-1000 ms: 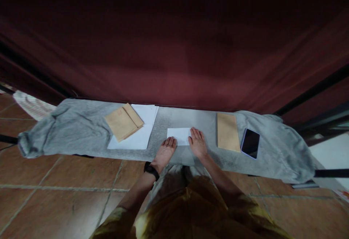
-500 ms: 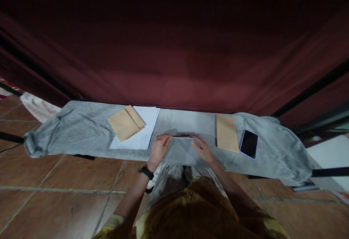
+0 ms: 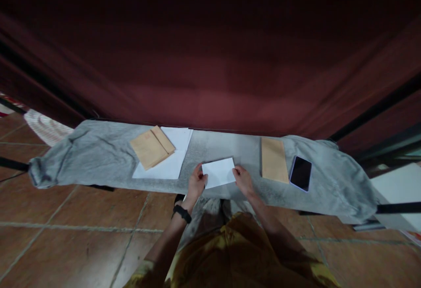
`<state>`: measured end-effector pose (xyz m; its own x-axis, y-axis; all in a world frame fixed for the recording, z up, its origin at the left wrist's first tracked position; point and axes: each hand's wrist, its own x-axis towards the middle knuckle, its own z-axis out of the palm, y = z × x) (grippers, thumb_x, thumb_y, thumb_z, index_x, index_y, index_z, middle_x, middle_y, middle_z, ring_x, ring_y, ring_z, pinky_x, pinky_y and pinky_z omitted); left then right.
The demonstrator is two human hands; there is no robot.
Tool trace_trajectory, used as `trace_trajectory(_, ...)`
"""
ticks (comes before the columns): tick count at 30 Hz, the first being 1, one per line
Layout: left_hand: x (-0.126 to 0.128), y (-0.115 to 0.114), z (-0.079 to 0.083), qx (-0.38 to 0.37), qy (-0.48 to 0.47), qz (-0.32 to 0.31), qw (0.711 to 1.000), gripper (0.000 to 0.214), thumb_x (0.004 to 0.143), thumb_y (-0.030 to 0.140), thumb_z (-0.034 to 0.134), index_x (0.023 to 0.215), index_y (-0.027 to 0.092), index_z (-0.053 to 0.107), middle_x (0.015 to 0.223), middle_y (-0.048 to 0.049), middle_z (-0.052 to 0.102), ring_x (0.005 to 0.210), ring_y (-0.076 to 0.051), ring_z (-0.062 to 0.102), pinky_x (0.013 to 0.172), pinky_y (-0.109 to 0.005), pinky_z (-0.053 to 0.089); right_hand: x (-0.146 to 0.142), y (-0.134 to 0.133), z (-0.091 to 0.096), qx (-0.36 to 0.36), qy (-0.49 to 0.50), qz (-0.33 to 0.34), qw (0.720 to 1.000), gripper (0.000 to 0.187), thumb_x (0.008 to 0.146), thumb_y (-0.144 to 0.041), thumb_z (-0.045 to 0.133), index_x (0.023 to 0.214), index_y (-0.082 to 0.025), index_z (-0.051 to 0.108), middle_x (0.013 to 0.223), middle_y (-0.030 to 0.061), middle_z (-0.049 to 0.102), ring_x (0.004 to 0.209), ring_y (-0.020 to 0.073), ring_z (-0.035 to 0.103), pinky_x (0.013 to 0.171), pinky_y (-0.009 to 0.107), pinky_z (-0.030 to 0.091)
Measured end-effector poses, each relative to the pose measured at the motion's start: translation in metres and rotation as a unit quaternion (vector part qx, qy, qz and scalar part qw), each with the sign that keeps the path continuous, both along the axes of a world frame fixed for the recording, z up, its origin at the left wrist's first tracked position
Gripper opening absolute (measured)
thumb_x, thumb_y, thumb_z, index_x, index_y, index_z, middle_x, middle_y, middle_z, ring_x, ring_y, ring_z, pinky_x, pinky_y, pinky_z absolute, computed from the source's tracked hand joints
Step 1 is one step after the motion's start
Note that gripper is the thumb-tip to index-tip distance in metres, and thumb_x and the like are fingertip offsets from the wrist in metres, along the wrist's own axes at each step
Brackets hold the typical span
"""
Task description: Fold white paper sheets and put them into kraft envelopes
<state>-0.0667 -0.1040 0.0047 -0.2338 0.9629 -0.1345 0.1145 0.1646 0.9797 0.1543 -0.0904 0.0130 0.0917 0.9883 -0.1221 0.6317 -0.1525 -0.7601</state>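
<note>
A small white sheet of paper (image 3: 219, 172), apparently folded, is held between both hands above the near side of the grey cloth surface. My left hand (image 3: 196, 182) pinches its left edge, thumb on top. At the opposite edge my right hand (image 3: 242, 180) grips the paper, fingers closed on it. Brown envelopes (image 3: 151, 148) lie on a stack of white paper (image 3: 161, 173) to the left. Off to the right lies a single brown envelope (image 3: 274, 160), with a dark-screened phone (image 3: 300, 173) beside it.
A grey cloth (image 3: 101, 156) covers the long narrow surface, bunched at both ends. Behind it hangs a dark red curtain (image 3: 210, 104). Dark bars (image 3: 399, 208) stand at the sides, and brown floor tiles (image 3: 82, 253) show below.
The paper, seen edge-on before, is now tilted so its white face shows. My left hand has shifted slightly, and my right fingers have closed on the paper's right edge.
</note>
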Motion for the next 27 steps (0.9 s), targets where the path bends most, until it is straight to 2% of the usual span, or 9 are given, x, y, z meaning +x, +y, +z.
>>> trace_trajectory(3,0.000,0.006,-0.006,0.035,0.086,0.018,0.996,0.055,0.078,0.014,0.063,0.132,0.018,0.059,0.076,0.0028,0.066,0.067,-0.016,0.064,0.069,-0.029,0.053,-0.003,0.001,0.001,-0.013,-0.055,-0.001,0.998,0.024,0.099,-0.025,0.049,0.098,-0.021,0.072,0.090,0.0052,0.077,0.082,0.0181,0.073,0.072,0.023,0.052)
trace_trajectory(6,0.002,0.012,-0.006,0.072,0.180,0.034,0.980,0.049,0.081,0.011,0.059,0.129,0.019,0.063,0.097,-0.0047,0.069,0.081,-0.020,0.068,0.083,-0.036,0.058,-0.004,0.002,0.004,-0.027,-0.102,0.002,0.994,0.022,0.100,-0.026,0.051,0.104,-0.021,0.072,0.096,0.0059,0.079,0.090,0.0196,0.074,0.079,0.024,0.051)
trace_trajectory(10,0.008,0.014,-0.005,0.112,0.277,0.008,0.954,0.040,0.086,0.010,0.055,0.124,0.018,0.066,0.119,-0.0127,0.066,0.107,-0.025,0.068,0.102,-0.042,0.054,-0.004,0.002,0.007,-0.046,-0.154,0.005,0.987,0.023,0.103,-0.028,0.051,0.113,-0.023,0.071,0.101,0.0050,0.079,0.094,0.0193,0.075,0.082,0.025,0.052)
trace_trajectory(14,0.016,0.008,-0.001,0.105,0.359,-0.019,0.927,0.041,0.092,0.008,0.047,0.127,0.018,0.065,0.129,-0.0141,0.063,0.113,-0.025,0.067,0.104,-0.041,0.054,-0.005,0.001,0.008,-0.057,-0.198,0.008,0.979,0.028,0.103,-0.029,0.052,0.127,-0.022,0.065,0.105,0.0071,0.079,0.095,0.0207,0.076,0.083,0.027,0.053)
trace_trajectory(17,0.021,0.002,0.003,0.093,0.448,-0.034,0.888,0.041,0.095,0.010,0.044,0.130,0.018,0.065,0.135,-0.0162,0.062,0.120,-0.029,0.063,0.105,-0.047,0.052,-0.007,-0.002,0.007,-0.054,-0.223,0.012,0.973,0.034,0.104,-0.029,0.051,0.136,-0.021,0.059,0.105,0.0100,0.079,0.094,0.0236,0.076,0.083,0.031,0.054)
trace_trajectory(20,0.031,-0.004,0.003,0.109,0.500,-0.074,0.856,0.044,0.098,0.013,0.041,0.137,0.017,0.060,0.147,-0.0172,0.057,0.136,-0.031,0.053,0.114,-0.050,0.044,-0.010,-0.006,0.003,-0.024,-0.248,0.024,0.968,0.037,0.104,-0.027,0.048,0.139,-0.021,0.057,0.109,0.0127,0.077,0.092,0.0250,0.076,0.082,0.033,0.055)
trace_trajectory(22,0.041,-0.010,0.000,0.132,0.501,-0.130,0.846,0.045,0.102,0.020,0.040,0.144,0.015,0.054,0.156,-0.0165,0.049,0.146,-0.029,0.044,0.120,-0.049,0.038,-0.011,-0.009,-0.001,0.034,-0.263,0.030,0.964,0.036,0.104,-0.025,0.045,0.137,-0.020,0.059,0.113,0.0143,0.076,0.093,0.0253,0.075,0.083,0.034,0.056)
trace_trajectory(24,0.051,-0.017,-0.004,0.148,0.503,-0.186,0.831,0.049,0.105,0.029,0.038,0.150,0.014,0.048,0.162,-0.0150,0.042,0.152,-0.027,0.036,0.125,-0.049,0.032,-0.012,-0.012,-0.005,0.096,-0.273,0.035,0.957,0.037,0.102,-0.021,0.043,0.134,-0.018,0.062,0.118,0.0160,0.073,0.102,0.0270,0.071,0.091,0.038,0.055)
trace_trajectory(27,0.061,-0.027,-0.009,0.146,0.520,-0.220,0.812,0.055,0.106,0.034,0.034,0.157,0.014,0.039,0.165,-0.0138,0.038,0.155,-0.026,0.029,0.127,-0.050,0.027,-0.012,-0.018,-0.012,0.152,-0.264,0.064,0.950,0.041,0.101,-0.019,0.041,0.137,-0.015,0.061,0.132,0.0171,0.068,0.122,0.0287,0.062,0.106,0.044,0.048)
